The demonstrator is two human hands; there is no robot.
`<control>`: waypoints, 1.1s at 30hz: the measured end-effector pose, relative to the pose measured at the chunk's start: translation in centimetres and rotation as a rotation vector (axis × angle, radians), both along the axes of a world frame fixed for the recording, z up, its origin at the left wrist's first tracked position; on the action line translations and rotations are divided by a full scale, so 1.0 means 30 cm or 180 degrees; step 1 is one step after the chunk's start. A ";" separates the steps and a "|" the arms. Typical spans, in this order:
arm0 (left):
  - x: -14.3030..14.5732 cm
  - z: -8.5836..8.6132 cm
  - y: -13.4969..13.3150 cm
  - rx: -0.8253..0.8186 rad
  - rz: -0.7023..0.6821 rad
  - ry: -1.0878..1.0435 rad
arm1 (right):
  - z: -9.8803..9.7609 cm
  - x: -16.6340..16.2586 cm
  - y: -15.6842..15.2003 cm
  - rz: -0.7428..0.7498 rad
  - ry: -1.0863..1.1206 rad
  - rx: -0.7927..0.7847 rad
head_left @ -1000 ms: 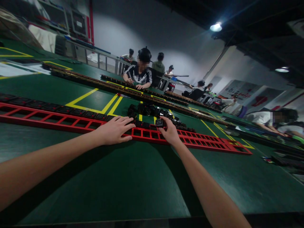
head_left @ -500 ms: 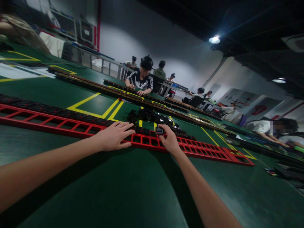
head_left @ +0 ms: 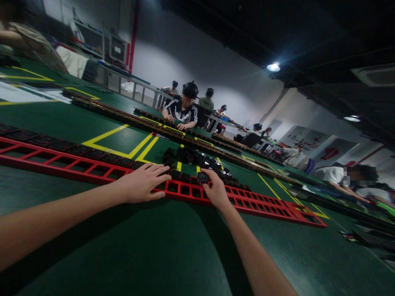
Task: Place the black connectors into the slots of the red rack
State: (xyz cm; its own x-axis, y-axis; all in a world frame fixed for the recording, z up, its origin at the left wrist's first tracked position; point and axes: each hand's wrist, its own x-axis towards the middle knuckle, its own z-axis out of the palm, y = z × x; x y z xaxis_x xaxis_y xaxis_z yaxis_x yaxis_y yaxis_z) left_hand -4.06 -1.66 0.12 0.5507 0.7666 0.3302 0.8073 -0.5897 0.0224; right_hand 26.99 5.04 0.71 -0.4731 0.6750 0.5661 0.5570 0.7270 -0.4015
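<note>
A long red ladder-like frame (head_left: 259,201) with rows of rectangular slots lies across the green table. Square black plastic pieces (head_left: 63,144) sit along its far row, from the left up to the middle. My left hand (head_left: 143,183) rests on the frame, palm down with fingers spread, covering part of it. Between the thumb and fingers of my right hand (head_left: 217,191) is a square black plastic piece (head_left: 202,177), held over the far row. Just beyond the frame lies a loose pile of similar black pieces (head_left: 200,158).
Long dark brown rails (head_left: 148,123) run across the table behind the pile. Yellow tape lines (head_left: 108,147) mark the green table (head_left: 148,246). A person (head_left: 183,109) works on the far side, another person (head_left: 336,179) at the right, and several more sit behind.
The camera view has tilted slightly, so the scene sits a little lower and to the left. Both hands stay in nearly the same place on the frame, the right still holding its black piece.
</note>
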 end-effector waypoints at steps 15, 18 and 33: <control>0.003 0.012 -0.009 -0.0051 0.0003 0.0080 | -0.006 -0.004 0.003 0.0057 0.0003 0.0066; 0.004 0.020 -0.014 -0.0048 0.0017 0.0076 | -0.007 -0.003 0.005 0.0060 0.0016 0.0094; -0.002 0.017 -0.010 -0.0039 -0.0001 0.0154 | 0.014 -0.015 -0.015 0.0096 0.0024 0.0092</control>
State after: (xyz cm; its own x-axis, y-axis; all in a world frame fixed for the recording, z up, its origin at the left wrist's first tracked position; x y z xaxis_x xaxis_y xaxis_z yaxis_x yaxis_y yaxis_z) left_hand -4.13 -1.97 0.63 0.5661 0.7702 0.2938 0.8074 -0.5899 -0.0094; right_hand 26.54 4.61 1.12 -0.4886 0.6438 0.5889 0.5317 0.7548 -0.3841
